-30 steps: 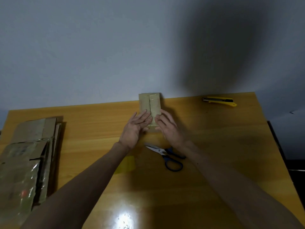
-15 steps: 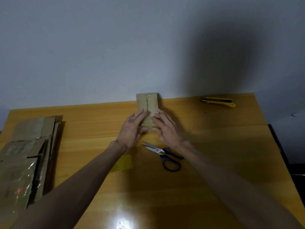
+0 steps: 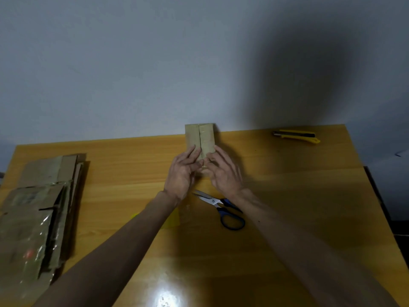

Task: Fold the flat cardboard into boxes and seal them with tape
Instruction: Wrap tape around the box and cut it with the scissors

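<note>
While the small tan cardboard box (image 3: 203,138) sits at twelve o'clock on the wooden table (image 3: 287,196), left hand (image 3: 183,173) and right hand (image 3: 223,171) press flat, fingers straight, on its near end; smoothing outward from the seam should seat tape.

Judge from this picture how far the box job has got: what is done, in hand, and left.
Done: one box is folded, its flaps meeting along a centre seam. In hand: the left hand and right hand press flat fingers on its near end; whether tape is on is unclear. Left: the stack of flat cardboard on the left lies unfolded.
</note>
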